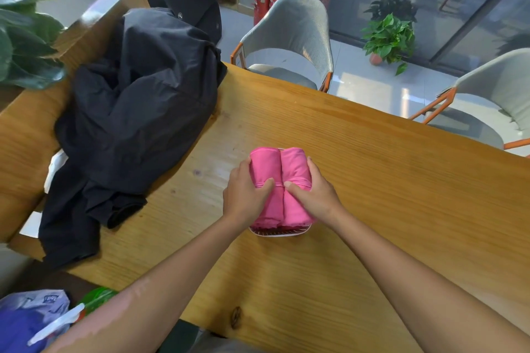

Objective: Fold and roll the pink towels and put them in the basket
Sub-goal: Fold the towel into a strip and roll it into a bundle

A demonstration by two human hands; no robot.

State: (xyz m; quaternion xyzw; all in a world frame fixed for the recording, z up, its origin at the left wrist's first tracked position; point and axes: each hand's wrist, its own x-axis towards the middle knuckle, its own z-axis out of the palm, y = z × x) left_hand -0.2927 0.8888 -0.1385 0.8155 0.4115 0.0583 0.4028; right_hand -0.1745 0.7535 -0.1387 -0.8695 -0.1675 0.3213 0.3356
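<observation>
Two rolled pink towels lie side by side in a small white basket (pixel 279 233) near the middle of the wooden table (pixel 372 180). Only the basket's near rim shows below them. My left hand (pixel 246 195) grips the left towel (pixel 265 169) from its left side, thumb pressed on top. My right hand (pixel 314 192) grips the right towel (pixel 295 166) from its right side, thumb on top near the seam between the rolls.
A heap of black clothing (pixel 134 112) covers the table's left part. Two grey chairs (pixel 292 37) (pixel 493 100) stand beyond the far edge. Plastic bags (pixel 31 318) sit at the lower left, a leafy plant (pixel 25 34) at the upper left.
</observation>
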